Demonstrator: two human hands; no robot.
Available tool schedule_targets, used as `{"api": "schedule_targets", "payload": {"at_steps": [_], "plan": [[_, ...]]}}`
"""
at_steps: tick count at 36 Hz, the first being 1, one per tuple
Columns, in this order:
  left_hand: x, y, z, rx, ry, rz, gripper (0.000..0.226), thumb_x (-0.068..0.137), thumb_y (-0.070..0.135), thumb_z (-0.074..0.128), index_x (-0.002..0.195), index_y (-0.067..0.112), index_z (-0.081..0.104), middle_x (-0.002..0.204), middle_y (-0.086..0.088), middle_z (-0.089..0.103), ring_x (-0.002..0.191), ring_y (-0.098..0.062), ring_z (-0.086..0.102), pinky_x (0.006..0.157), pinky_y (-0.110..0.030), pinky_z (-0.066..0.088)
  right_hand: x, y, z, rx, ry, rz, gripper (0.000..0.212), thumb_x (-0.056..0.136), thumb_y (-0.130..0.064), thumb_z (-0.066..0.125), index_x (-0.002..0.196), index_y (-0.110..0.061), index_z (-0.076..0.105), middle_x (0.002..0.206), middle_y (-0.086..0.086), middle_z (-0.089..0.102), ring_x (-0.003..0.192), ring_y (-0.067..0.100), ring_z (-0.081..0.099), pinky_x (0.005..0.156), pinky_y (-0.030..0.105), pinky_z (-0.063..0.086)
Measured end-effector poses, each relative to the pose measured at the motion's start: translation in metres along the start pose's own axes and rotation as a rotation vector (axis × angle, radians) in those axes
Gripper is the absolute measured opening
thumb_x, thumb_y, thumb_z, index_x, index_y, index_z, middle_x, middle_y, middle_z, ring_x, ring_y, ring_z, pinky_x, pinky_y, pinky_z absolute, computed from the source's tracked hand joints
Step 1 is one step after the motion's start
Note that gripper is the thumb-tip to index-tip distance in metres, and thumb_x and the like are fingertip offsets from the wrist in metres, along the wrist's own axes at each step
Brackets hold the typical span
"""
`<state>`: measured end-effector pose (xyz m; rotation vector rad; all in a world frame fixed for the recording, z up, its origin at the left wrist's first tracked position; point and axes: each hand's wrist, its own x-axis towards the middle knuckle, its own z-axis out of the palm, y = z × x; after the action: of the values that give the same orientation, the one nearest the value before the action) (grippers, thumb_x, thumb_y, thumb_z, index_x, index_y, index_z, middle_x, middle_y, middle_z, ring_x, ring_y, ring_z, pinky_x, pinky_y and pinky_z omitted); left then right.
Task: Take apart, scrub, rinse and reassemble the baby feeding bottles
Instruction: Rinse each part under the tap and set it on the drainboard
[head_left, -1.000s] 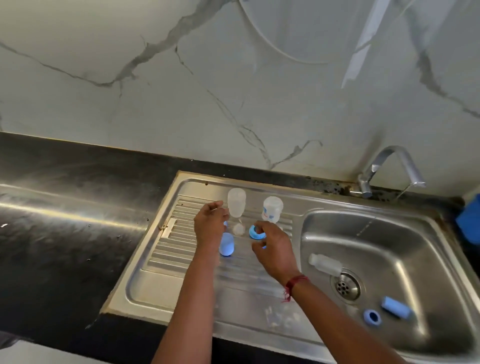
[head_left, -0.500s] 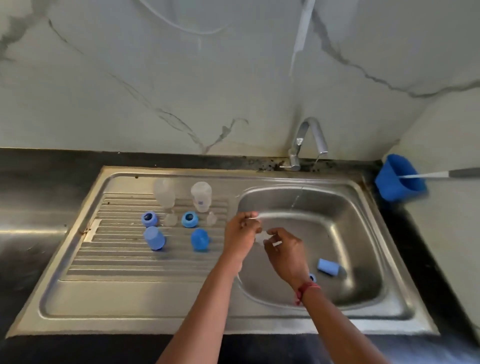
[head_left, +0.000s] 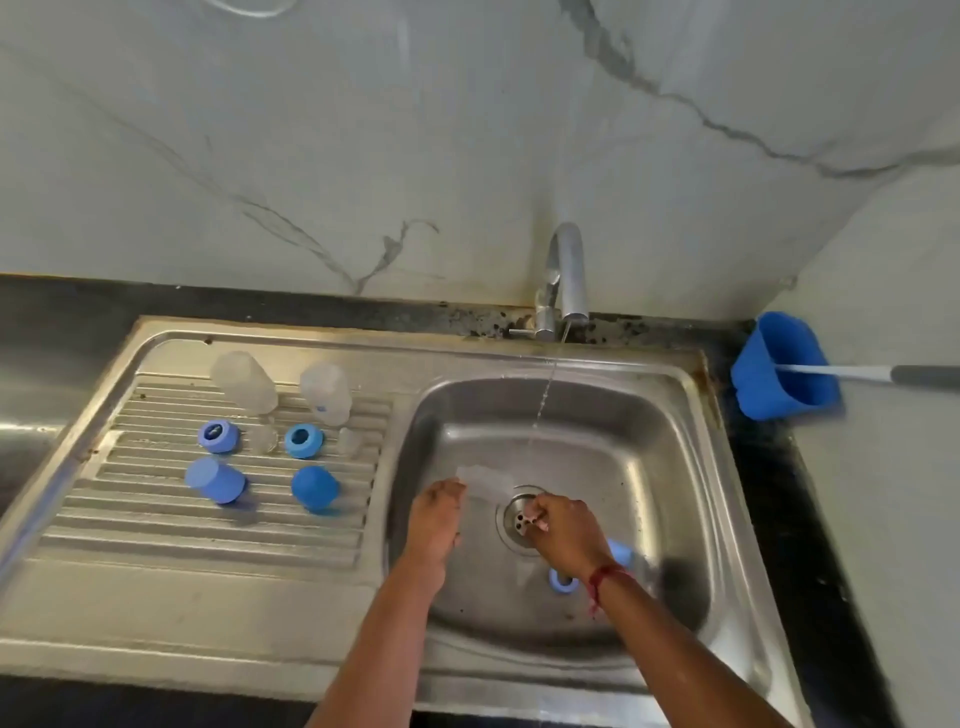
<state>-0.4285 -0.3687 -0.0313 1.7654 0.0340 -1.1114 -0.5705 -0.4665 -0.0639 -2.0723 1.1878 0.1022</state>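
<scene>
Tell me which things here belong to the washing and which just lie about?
In the job: bottle in the left hand; drainboard bottles, rings, caps, teats; basin ring, basin cap; running tap.
Lying about: blue holder, long handle in it, dark counter.

Light was soft, even and rather dim, with a cool grey cast. Dull glare lay along the sink (head_left: 675, 467) walls, and a bright streak on the surface (head_left: 26, 428) at far left. Motion blur smeared the left hand (head_left: 436, 519), right hand (head_left: 563, 530) and the clear bottle (head_left: 483, 480) between them. Caps (head_left: 314, 488) threw faint shadows. Wide-angle distortion bowed the sink's edges.
</scene>
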Motion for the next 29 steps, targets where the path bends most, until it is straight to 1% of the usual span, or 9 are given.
{"api": "schedule_targets", "payload": {"at_steps": [4, 9, 11, 12, 14, 16, 22, 26, 29], "plan": [[0.009, -0.001, 0.003, 0.0, 0.022, -0.001, 0.014, 0.099, 0.026, 0.058, 0.085, 0.023, 0.062, 0.086, 0.0, 0.06, 0.083, -0.018, 0.053, 0.071, -0.031, 0.042, 0.024, 0.0, 0.003, -0.045, -0.07, -0.044, 0.019, 0.087, -0.014, 0.056, 0.099, -0.013, 0.07, 0.104, 0.007, 0.071, 0.1, 0.027, 0.064, 0.082, 0.03, 0.045], [0.025, 0.001, 0.008, 0.031, 0.03, -0.036, 0.016, 0.099, 0.026, 0.059, 0.084, 0.03, 0.056, 0.091, 0.008, 0.058, 0.086, -0.012, 0.057, 0.083, -0.036, 0.046, 0.059, -0.003, 0.017, -0.161, -0.164, -0.083, 0.046, 0.09, -0.02, 0.055, 0.136, -0.02, 0.054, 0.136, 0.004, 0.055, 0.124, 0.024, 0.051, 0.103, 0.029, 0.039], [0.036, 0.0, 0.008, 0.03, 0.034, -0.07, 0.004, 0.1, 0.026, 0.057, 0.096, 0.028, 0.058, 0.096, 0.009, 0.058, 0.087, -0.009, 0.055, 0.079, -0.033, 0.046, 0.074, -0.004, 0.023, -0.199, -0.19, -0.098, 0.054, 0.091, -0.022, 0.057, 0.143, -0.021, 0.045, 0.142, 0.002, 0.047, 0.129, 0.024, 0.045, 0.106, 0.033, 0.04], [0.04, 0.001, 0.009, 0.021, 0.038, -0.083, 0.01, 0.1, 0.027, 0.056, 0.11, 0.026, 0.059, 0.102, 0.008, 0.058, 0.091, -0.011, 0.056, 0.078, -0.033, 0.046, 0.079, -0.005, 0.026, -0.218, -0.193, -0.106, 0.057, 0.091, -0.023, 0.059, 0.145, -0.021, 0.042, 0.144, 0.002, 0.045, 0.13, 0.025, 0.043, 0.106, 0.035, 0.04], [0.05, 0.001, 0.008, 0.012, 0.048, -0.111, 0.037, 0.1, 0.027, 0.056, 0.137, 0.021, 0.052, 0.118, 0.002, 0.055, 0.103, -0.015, 0.053, 0.084, -0.034, 0.046, 0.09, -0.008, 0.032, -0.253, -0.19, -0.116, 0.061, 0.09, -0.023, 0.06, 0.148, -0.021, 0.038, 0.147, 0.003, 0.042, 0.131, 0.026, 0.04, 0.106, 0.038, 0.04], [0.06, 0.002, 0.005, 0.017, 0.056, -0.123, 0.045, 0.1, 0.028, 0.056, 0.143, 0.019, 0.047, 0.132, -0.002, 0.052, 0.11, -0.016, 0.051, 0.089, -0.036, 0.046, 0.102, -0.012, 0.039, -0.28, -0.192, -0.122, 0.065, 0.09, -0.023, 0.062, 0.149, -0.02, 0.035, 0.148, 0.005, 0.041, 0.131, 0.027, 0.04, 0.105, 0.04, 0.04], [0.079, -0.001, 0.002, -0.013, 0.034, -0.159, 0.043, 0.1, 0.03, 0.055, 0.141, 0.022, 0.05, 0.137, -0.002, 0.054, 0.112, -0.017, 0.054, 0.089, -0.037, 0.047, 0.121, -0.016, 0.062, -0.419, -0.194, -0.114, 0.072, 0.088, -0.033, 0.068, 0.149, -0.02, 0.032, 0.144, 0.008, 0.044, 0.127, 0.031, 0.042, 0.1, 0.044, 0.041], [0.085, -0.003, -0.001, -0.009, 0.026, -0.143, 0.041, 0.098, 0.03, 0.058, 0.138, 0.021, 0.053, 0.138, -0.002, 0.054, 0.122, -0.021, 0.053, 0.107, -0.046, 0.044, 0.123, -0.015, 0.074, -0.504, -0.166, -0.112, 0.061, 0.09, -0.035, 0.063, 0.143, -0.019, 0.037, 0.135, 0.008, 0.05, 0.12, 0.03, 0.045, 0.096, 0.044, 0.04], [0.086, -0.003, -0.004, -0.025, 0.032, -0.134, 0.042, 0.097, 0.03, 0.06, 0.138, 0.022, 0.053, 0.139, -0.002, 0.055, 0.125, -0.021, 0.053, 0.111, -0.049, 0.041, 0.117, -0.01, 0.074, -0.466, -0.145, -0.05, 0.058, 0.087, -0.041, 0.062, 0.138, -0.02, 0.045, 0.133, 0.006, 0.053, 0.12, 0.029, 0.047, 0.097, 0.043, 0.041]]}}
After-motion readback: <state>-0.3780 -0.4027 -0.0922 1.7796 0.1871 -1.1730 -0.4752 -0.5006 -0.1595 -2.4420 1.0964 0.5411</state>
